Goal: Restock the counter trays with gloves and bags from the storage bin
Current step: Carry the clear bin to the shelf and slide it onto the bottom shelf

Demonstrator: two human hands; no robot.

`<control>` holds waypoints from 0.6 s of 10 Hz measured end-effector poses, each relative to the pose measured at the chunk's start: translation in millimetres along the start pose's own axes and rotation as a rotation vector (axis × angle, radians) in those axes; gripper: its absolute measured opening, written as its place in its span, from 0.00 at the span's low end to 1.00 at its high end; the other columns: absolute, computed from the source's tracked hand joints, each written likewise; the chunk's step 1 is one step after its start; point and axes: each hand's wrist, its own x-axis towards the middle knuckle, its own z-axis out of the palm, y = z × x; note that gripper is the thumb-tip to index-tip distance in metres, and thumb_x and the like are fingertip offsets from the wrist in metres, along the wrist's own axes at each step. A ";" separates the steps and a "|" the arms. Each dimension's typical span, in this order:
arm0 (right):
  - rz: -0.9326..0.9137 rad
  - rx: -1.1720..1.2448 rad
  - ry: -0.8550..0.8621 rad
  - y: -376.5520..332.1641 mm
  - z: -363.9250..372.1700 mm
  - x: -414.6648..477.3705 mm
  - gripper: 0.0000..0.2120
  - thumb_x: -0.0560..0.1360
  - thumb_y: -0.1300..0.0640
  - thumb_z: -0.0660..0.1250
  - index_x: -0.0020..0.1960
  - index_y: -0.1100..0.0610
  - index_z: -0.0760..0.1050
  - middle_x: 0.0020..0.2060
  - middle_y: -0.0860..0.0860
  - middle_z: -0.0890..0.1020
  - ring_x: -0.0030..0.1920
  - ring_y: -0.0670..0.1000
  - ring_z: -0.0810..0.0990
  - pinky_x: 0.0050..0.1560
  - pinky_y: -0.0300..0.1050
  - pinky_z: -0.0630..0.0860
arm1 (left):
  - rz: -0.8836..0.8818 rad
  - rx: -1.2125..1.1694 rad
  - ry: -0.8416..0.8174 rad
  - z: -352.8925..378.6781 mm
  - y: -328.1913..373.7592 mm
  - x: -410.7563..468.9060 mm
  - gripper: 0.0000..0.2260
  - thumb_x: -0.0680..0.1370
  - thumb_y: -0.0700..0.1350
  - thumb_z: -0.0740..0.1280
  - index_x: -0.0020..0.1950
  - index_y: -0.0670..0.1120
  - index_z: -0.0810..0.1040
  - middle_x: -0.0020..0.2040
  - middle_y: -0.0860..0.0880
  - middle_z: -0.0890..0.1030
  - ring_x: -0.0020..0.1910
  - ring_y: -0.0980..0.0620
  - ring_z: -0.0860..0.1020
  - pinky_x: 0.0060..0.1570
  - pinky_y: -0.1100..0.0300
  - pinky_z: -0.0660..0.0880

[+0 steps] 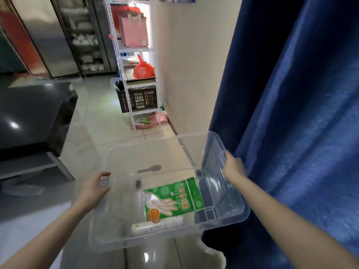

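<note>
While both hands carry it above the glossy tiled floor [108, 123], the clear rectangular plastic storage bin [155, 141] hangs between them, tilted slightly down toward the right. The left hand [96, 188] grasps the bin's left wall, thumb curled over the rim. The right hand [234, 166] clasps the opposite rim, its fingers hooked over the edge.

Between the two grips, nearer the right hand, a flat green packet of disposable gloves [172, 199] printed with a hand drawing lies on the bin's floor. Just below it, toward the person, a white roll of bags [157, 226] rests along the near wall, touching the packet's lower edge.

Right beside the right hand hangs a deep blue velvet curtain [291, 113]. Well beyond both hands stands a white metal shelf rack [124, 74] against the cream wall, bearing a pink paper bag [134, 32], a red plastic bag [143, 69] and a black slatted crate [138, 99].
</note>
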 end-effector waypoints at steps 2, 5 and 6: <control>-0.085 -0.065 -0.048 -76.8 46.0 124.2 0.22 0.79 0.59 0.53 0.72 0.52 0.62 0.64 0.66 0.69 0.63 0.65 0.70 0.61 0.53 0.69 | -0.134 -0.129 0.075 27.4 -18.4 133.1 0.17 0.69 0.34 0.67 0.58 0.37 0.78 0.51 0.34 0.81 0.49 0.35 0.79 0.53 0.41 0.75; -0.193 -0.149 -0.057 -198.3 86.3 303.5 0.30 0.73 0.64 0.58 0.74 0.51 0.59 0.57 0.62 0.79 0.60 0.64 0.74 0.56 0.54 0.74 | -0.217 0.037 0.195 23.0 1.2 338.0 0.20 0.69 0.33 0.66 0.59 0.47 0.78 0.54 0.39 0.80 0.50 0.37 0.79 0.49 0.51 0.74; -0.184 -0.172 -0.032 -238.8 98.5 372.3 0.33 0.71 0.65 0.57 0.75 0.51 0.58 0.55 0.63 0.79 0.64 0.63 0.70 0.57 0.53 0.73 | -0.208 0.044 0.185 24.6 11.9 405.1 0.22 0.67 0.33 0.67 0.60 0.45 0.78 0.55 0.37 0.78 0.53 0.37 0.77 0.52 0.52 0.73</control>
